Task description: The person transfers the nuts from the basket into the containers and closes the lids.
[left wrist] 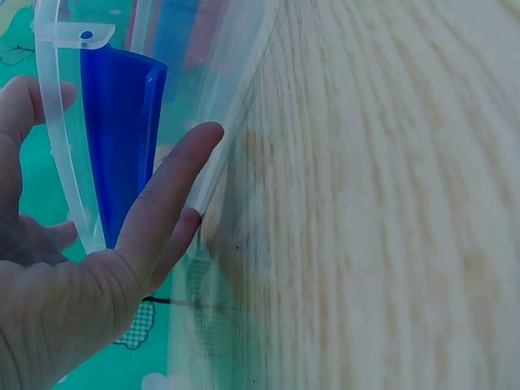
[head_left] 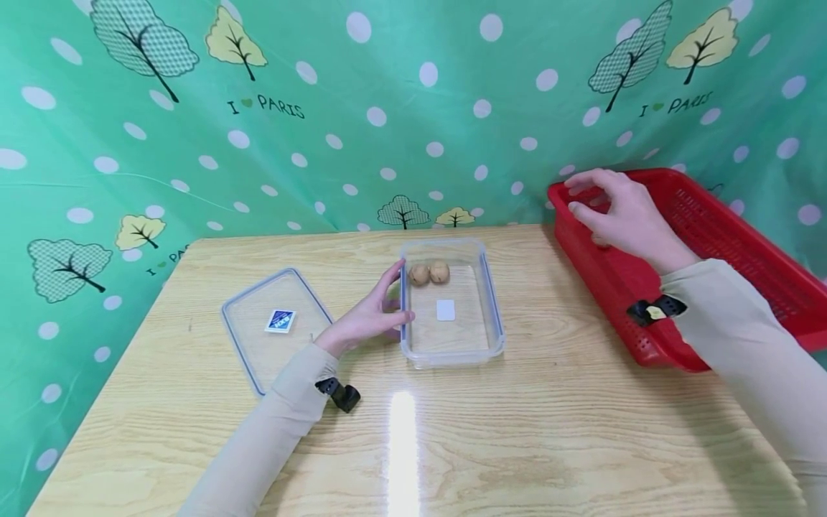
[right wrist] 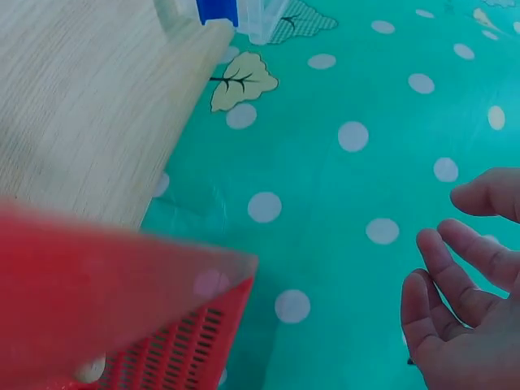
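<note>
Two walnuts (head_left: 440, 273) sit side by side in the back left corner of a clear plastic container (head_left: 494, 309) with blue side clips. My left hand (head_left: 367, 316) rests against the container's left side, its fingers spread around the blue clip (left wrist: 122, 138). Over the left wall of the red basket (head_left: 584, 269) hovers my right hand (head_left: 617, 212), thumb and fingers apart with nothing between them. Below it, a walnut (head_left: 601, 243) lies in the basket, partly hidden by the hand. In the right wrist view the fingers (right wrist: 459, 280) are loosely bent.
A clear lid (head_left: 248, 341) with a blue edge lies on the table left of the container, bearing a small blue-and-white label (head_left: 281, 321). A white square (head_left: 446, 309) shows at the container's floor. Green patterned cloth (head_left: 362, 93) hangs behind the wooden table (head_left: 530, 424).
</note>
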### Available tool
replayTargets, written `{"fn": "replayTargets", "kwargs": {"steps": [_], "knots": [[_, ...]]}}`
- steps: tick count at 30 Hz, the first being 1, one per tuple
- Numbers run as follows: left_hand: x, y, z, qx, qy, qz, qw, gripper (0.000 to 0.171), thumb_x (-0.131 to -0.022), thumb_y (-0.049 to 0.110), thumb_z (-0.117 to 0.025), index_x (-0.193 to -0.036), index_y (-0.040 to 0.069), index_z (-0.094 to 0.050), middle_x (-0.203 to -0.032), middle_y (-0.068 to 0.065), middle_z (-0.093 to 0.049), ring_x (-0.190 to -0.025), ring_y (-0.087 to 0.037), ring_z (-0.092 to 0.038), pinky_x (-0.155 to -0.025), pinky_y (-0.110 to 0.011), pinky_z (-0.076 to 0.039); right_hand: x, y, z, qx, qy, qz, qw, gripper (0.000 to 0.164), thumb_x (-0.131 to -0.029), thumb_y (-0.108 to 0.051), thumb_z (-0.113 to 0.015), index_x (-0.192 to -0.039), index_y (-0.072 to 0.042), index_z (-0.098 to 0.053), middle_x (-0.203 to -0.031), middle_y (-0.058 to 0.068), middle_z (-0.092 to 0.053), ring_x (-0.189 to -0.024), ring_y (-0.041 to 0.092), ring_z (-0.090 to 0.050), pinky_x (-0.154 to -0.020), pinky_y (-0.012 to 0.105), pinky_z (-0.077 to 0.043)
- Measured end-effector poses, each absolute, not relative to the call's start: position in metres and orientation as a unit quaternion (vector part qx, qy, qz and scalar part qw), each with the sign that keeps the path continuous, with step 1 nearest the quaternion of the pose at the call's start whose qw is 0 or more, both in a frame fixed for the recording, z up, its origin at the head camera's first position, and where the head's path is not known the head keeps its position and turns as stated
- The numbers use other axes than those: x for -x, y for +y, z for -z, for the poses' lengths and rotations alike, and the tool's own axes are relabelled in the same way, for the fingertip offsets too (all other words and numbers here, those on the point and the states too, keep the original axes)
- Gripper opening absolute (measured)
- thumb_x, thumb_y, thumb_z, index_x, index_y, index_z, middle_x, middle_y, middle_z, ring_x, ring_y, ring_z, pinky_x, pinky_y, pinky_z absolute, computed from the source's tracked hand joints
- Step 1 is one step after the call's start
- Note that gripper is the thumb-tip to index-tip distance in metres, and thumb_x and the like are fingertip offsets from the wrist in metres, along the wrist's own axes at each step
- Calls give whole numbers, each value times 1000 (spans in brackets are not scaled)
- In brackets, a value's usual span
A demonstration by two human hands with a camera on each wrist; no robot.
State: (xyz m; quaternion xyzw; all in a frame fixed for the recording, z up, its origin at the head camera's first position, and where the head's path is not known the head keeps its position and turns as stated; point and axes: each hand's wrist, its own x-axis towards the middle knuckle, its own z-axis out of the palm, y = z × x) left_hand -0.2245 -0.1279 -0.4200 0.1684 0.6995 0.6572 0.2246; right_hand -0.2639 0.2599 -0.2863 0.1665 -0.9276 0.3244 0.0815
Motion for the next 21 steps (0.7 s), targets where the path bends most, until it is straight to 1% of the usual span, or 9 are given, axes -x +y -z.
{"fn": "replayTargets", "kwargs": {"steps": [3, 5, 7, 8, 10, 12, 15, 17, 21], "knots": [[224, -127, 420, -169, 699, -658, 225, 96, -89, -4, -57, -156, 28, 2, -160, -3, 9, -127, -47, -38, -76, -50, -56, 264, 267, 285, -162, -932, -312, 84, 50, -89, -14, -69, -135, -7, -51, -129, 15, -52, -105, 33, -50, -63, 13, -47], [225, -127, 419, -170, 698, -658, 224, 96, -89, -5, -57, -156, 28, 2, -160, -3, 9, -127, -47, -39, -76, -49, -57, 264, 272, 284, -162, -936, -300, 91, 48, -89, -14, -68, -134, -6, -52, -129, 16, -53, -109, 34, -49, -68, 13, -42], [225, -127, 420, -171, 697, -660, 224, 96, -88, -5, -57, -156, 27, 3, -160, -3, 10, -125, -48, -41, -76, -49, -57, 265, 278, 283, -160, -939, -290, 94, 47, -90, -15, -66, -134, -5, -52, -129, 17, -54, -111, 35, -48, -71, 14, -37], [226, -127, 420, -171, 695, -661, 225, 96, -88, -5, -57, -156, 27, 3, -160, -3, 10, -125, -48, -41, -76, -48, -57, 265, 280, 282, -156, -941, -286, 94, 47, -91, -15, -66, -134, -5, -52, -129, 17, -54, -111, 34, -48, -71, 14, -37], [227, -127, 420, -170, 693, -663, 225, 96, -88, -6, -56, -156, 27, 3, -160, -3, 10, -123, -48, -43, -77, -49, -56, 265, 285, 282, -147, -942, -290, 85, 46, -92, -17, -65, -135, -7, -52, -129, 17, -54, -101, 31, -53, -66, 15, -42], [228, -127, 420, -169, 692, -665, 226, 97, -87, -7, -56, -156, 28, 2, -160, -2, 10, -122, -48, -44, -78, -49, -56, 265, 290, 281, -133, -943, -298, 68, 47, -93, -20, -64, -137, -9, -50, -128, 16, -54, -89, 25, -57, -59, 18, -46], [229, -127, 419, -170, 692, -665, 223, 97, -87, -9, -55, -156, 29, 1, -160, -2, 10, -120, -48, -45, -78, -51, -56, 266, 297, 282, -113, -941, -318, 41, 47, -94, -24, -62, -138, -11, -49, -126, 16, -53, -69, 20, -58, -47, 26, -49], [229, -127, 420, -169, 694, -664, 222, 97, -87, -9, -55, -156, 29, 2, -160, -2, 10, -120, -48, -46, -78, -51, -56, 267, 299, 284, -107, -941, -319, 33, 48, -94, -26, -62, -138, -11, -48, -125, 16, -52, -66, 19, -58, -47, 27, -49], [231, -126, 420, -170, 699, -659, 220, 97, -87, -8, -56, -156, 28, 2, -160, -2, 10, -119, -48, -47, -78, -50, -56, 270, 303, 289, -111, -947, -297, 41, 48, -94, -25, -63, -137, -9, -49, -127, 18, -52, -70, 23, -55, -49, 25, -49]]}}
